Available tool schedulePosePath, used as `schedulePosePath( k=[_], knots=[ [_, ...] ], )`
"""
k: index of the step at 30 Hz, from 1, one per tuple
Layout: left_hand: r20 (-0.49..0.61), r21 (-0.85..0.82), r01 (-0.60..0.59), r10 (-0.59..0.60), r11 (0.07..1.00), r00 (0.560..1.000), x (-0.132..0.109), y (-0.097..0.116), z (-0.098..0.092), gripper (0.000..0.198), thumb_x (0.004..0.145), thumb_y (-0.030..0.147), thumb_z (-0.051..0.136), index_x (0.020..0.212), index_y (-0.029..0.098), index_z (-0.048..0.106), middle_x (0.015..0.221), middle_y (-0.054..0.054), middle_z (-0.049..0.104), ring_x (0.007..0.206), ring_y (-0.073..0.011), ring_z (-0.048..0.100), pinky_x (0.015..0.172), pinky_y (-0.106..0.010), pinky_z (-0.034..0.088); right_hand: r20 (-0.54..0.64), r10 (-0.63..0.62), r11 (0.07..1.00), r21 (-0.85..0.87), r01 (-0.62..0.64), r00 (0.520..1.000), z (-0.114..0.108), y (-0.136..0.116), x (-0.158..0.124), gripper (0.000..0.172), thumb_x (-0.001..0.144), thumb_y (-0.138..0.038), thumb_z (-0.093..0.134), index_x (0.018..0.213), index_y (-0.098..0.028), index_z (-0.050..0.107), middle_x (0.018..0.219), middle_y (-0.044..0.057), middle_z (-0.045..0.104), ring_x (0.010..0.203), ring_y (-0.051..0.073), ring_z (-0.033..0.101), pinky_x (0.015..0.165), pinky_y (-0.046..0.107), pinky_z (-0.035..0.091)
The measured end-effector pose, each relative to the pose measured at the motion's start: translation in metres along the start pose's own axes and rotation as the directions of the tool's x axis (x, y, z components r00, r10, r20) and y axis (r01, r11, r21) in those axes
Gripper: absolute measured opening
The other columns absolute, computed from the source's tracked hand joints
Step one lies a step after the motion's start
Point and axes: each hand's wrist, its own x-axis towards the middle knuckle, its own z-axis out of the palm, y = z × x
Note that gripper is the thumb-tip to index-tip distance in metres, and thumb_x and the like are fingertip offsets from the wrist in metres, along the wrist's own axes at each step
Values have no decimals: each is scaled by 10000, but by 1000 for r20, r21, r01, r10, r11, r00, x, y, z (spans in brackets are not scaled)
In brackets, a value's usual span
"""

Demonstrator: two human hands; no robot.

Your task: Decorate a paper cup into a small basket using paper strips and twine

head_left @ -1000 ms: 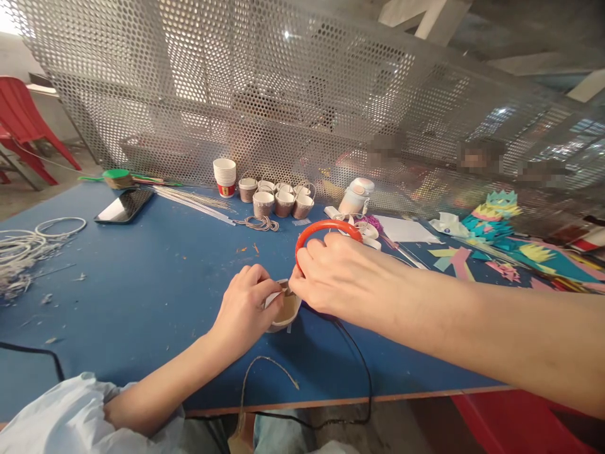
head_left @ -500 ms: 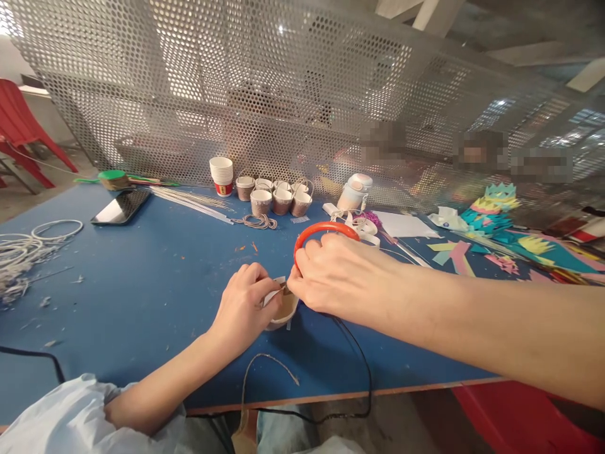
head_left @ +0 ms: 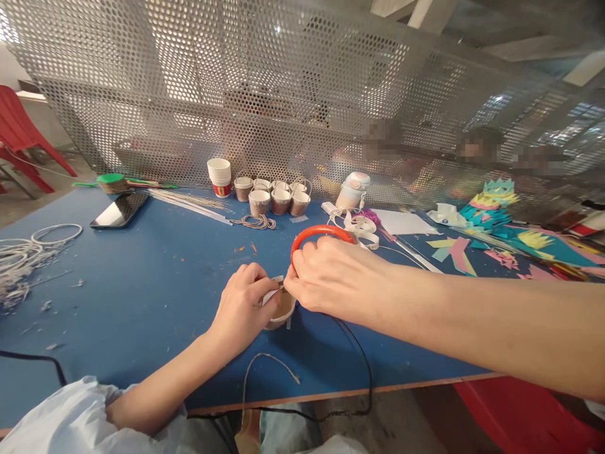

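Left hand (head_left: 243, 306) gripping small paper cup (head_left: 280, 310), right hand (head_left: 331, 277) pinching its rim, orange-handled tool (head_left: 321, 232) just behind, blue table (head_left: 155, 284) beneath.

The left forearm (head_left: 165, 384) comes up from the lower left, bare from the pushed-up white sleeve (head_left: 57, 416) to the wrist, and angles towards the middle. The left grip (head_left: 243, 302) is palm down and curled, knuckles raised, with its thumb and forefinger (head_left: 273, 289) drawn together at the tip. The right forearm (head_left: 496, 321) reaches in from the right edge, bare, long and nearly level. The right grip (head_left: 331, 274) shows its back to the camera, fingers bent and bunched, their tips (head_left: 290, 287) pinched shut. The fingertips of both meet, touching or all but touching, at one spot between the two wrists.
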Motion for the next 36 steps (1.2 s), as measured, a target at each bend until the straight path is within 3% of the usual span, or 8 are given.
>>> schedulePosePath(
  k=[4, 10, 15, 19, 30, 33, 36],
  knots=[
    [2, 4, 9, -9, 1000, 1000, 1, 0, -1, 177, 833, 141, 546, 708, 188, 661, 748, -25, 537, 717, -167, 484, 637, -292, 415, 8, -11, 1000, 17, 10, 1000, 0, -1, -1, 208, 779, 4, 532, 822, -164, 647, 681, 50, 672, 542, 168, 511, 459, 305, 252],
    [-1, -13, -1, 1, 1000, 1000, 0, -1, 0, 175, 835, 150, 539, 723, 198, 665, 757, -26, 546, 725, -168, 499, 641, -291, 424, -9, 5, 1000, 25, -4, 1000, 2, -1, 0, 188, 846, -31, 496, 898, -138, 641, 745, 79, 685, 575, 165, 534, 466, 289, 261],
    [12, -30, 19, -19, 999, 1000, 0, -1, 0, 171, 835, 148, 543, 719, 194, 660, 763, -26, 563, 723, -165, 507, 641, -286, 424, 0, -12, 1000, 16, 12, 1000, 6, -4, 1, 199, 787, 3, 532, 861, -143, 645, 691, 59, 663, 538, 157, 508, 447, 294, 254],
    [20, -58, 22, -20, 998, 1000, 0, -1, 0, 151, 825, 133, 546, 745, 188, 662, 750, -23, 568, 720, -166, 520, 648, -288, 432, -45, 30, 999, 19, -29, 999, 8, -5, 1, 215, 837, -16, 486, 895, -151, 642, 742, 71, 673, 571, 163, 512, 458, 295, 241],
    [10, -72, 20, -20, 997, 1000, 1, 1, -2, 142, 814, 141, 548, 726, 192, 647, 754, -27, 597, 725, -169, 538, 660, -293, 444, 12, 39, 999, 22, -40, 999, 5, -6, 4, 191, 848, -41, 500, 925, -155, 633, 777, 72, 683, 606, 178, 539, 482, 304, 257],
    [-29, -144, 64, -68, 987, 997, 5, 1, -9, 147, 824, 179, 545, 713, 196, 640, 741, -20, 597, 722, -158, 561, 658, -277, 448, 16, 62, 998, 33, -62, 998, 3, -3, 0, 190, 851, -50, 504, 932, -158, 638, 792, 75, 691, 621, 182, 548, 502, 307, 260],
    [-126, -258, 169, -206, 951, 970, 12, -5, -23, 171, 832, 257, 575, 679, 196, 620, 713, -2, 601, 689, -134, 558, 657, -252, 443, -24, 108, 991, 86, -105, 994, 1, 6, -14, 176, 837, -59, 530, 908, -175, 642, 777, 59, 687, 645, 187, 565, 533, 307, 265]
  ],
)
